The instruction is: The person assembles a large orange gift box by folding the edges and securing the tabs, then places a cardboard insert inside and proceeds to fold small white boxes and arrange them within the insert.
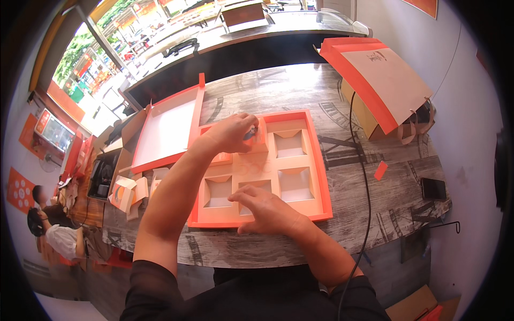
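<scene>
The orange gift box tray [320, 176] is lying flat on the grey printed wooden table [375, 176], directly in front of the person; its cream insert is showing square compartments in two rows. The left hand [231, 132] is reaching over the tray's upper left corner with the fingers curled shut around a small dark item [250, 134], which is being held just above the upper middle compartment; what this item is cannot be told. The right hand [266, 209] is resting palm down on the tray's front edge, fingers spread flat and gripping nothing, with the fingertips lying at the lower middle compartment. The box lid [167, 128] is lying open-side up just left of the tray, touching its corner; small folded cartons [128, 193] are lying near the table's left edge. A large paper bag [383, 80] is lying at the far right; a black cable [364, 176] is running across the table beside the tray; a dark phone [433, 188] is lying near the right edge.
</scene>
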`<state>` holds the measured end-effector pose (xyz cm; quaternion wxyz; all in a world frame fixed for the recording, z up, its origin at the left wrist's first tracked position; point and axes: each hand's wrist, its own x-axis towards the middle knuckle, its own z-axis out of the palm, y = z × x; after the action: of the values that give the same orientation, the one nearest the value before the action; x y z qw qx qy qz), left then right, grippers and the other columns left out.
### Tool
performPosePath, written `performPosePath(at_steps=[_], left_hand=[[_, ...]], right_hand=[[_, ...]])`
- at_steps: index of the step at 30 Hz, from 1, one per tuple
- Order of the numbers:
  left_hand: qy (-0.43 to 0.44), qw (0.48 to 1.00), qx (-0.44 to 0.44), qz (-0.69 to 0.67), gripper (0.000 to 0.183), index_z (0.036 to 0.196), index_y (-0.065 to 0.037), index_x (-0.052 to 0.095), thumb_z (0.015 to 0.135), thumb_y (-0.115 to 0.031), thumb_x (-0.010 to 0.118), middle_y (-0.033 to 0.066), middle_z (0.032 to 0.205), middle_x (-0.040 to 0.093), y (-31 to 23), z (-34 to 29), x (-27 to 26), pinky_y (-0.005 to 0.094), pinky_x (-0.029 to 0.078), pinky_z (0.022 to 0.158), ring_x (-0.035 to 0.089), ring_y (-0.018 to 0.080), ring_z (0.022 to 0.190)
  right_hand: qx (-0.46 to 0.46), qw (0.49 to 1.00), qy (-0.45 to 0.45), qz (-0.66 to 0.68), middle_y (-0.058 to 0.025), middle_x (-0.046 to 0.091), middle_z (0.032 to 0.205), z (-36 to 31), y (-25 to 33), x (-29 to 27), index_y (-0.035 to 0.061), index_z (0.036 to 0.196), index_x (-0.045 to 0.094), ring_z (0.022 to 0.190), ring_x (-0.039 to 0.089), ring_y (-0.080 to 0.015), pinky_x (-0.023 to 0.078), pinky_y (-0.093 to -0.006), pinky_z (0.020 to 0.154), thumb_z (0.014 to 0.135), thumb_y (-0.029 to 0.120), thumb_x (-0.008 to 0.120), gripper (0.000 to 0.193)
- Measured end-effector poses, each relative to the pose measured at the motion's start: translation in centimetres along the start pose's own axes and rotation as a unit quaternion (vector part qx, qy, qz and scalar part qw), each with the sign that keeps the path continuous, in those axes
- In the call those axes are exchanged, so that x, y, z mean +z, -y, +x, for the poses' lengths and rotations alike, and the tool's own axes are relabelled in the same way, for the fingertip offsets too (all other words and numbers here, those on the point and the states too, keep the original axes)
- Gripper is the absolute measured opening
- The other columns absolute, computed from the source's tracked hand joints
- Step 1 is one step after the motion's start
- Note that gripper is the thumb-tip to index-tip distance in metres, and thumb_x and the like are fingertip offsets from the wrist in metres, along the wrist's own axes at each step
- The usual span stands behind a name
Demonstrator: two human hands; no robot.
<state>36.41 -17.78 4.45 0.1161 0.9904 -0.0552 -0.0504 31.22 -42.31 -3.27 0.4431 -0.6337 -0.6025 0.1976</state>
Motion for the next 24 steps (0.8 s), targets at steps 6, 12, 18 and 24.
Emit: performPosePath(at_steps=[6, 12, 18, 24], left_hand=[[-0.004, 1.000, 0.002, 0.018, 0.093, 0.155, -0.011, 0.049, 0.071, -0.015, 0.088, 0.0192, 0.141, 0.058, 0.7, 0.3, 0.8, 0.0415, 0.049, 0.113, 0.055, 0.0392, 0.135], [0.059, 0.997, -0.044, -0.018, 0.109, 0.162, -0.012, 0.041, 0.068, -0.024, 0.094, 0.0209, 0.145, 0.056, -0.1, 1.0, -0.6, 0.0420, 0.047, 0.115, 0.056, 0.0404, 0.135], [0.047, 0.998, -0.010, -0.030, 0.111, 0.158, -0.010, 0.041, 0.064, -0.029, 0.098, 0.0215, 0.142, 0.059, 1.4, 2.2, 0.6, 0.0439, 0.048, 0.114, 0.058, 0.0395, 0.133], [0.093, 0.988, -0.063, -0.108, 0.104, 0.154, -0.010, 0.042, 0.067, -0.029, 0.096, 0.0199, 0.135, 0.062, 0.5, 2.7, 0.0, 0.0426, 0.048, 0.109, 0.060, 0.0355, 0.129]], right_hand=[[-0.052, 0.997, 0.030, -0.050, -0.0186, 0.059, 0.143, -0.1, 0.0, 0.3, 0.0057, 0.143, 0.057, 0.129, 0.059, -0.0378, 0.051, -0.0442, 0.108, 0.074, 0.018, 0.092, 0.079], [-0.034, 0.997, 0.039, -0.056, -0.0185, 0.058, 0.145, -0.2, 0.2, 0.2, 0.0055, 0.144, 0.057, 0.133, 0.057, -0.0385, 0.049, -0.0444, 0.112, 0.076, 0.019, 0.091, 0.077], [-0.023, 0.996, 0.054, -0.061, -0.0181, 0.057, 0.145, 0.0, 0.4, 0.2, 0.0065, 0.145, 0.056, 0.136, 0.054, -0.0385, 0.047, -0.0446, 0.114, 0.078, 0.021, 0.090, 0.077], [-0.003, 0.995, 0.069, -0.065, -0.0181, 0.058, 0.144, -0.1, 0.9, -0.2, 0.0061, 0.145, 0.057, 0.136, 0.054, -0.0383, 0.047, -0.0453, 0.113, 0.078, 0.022, 0.090, 0.075]])
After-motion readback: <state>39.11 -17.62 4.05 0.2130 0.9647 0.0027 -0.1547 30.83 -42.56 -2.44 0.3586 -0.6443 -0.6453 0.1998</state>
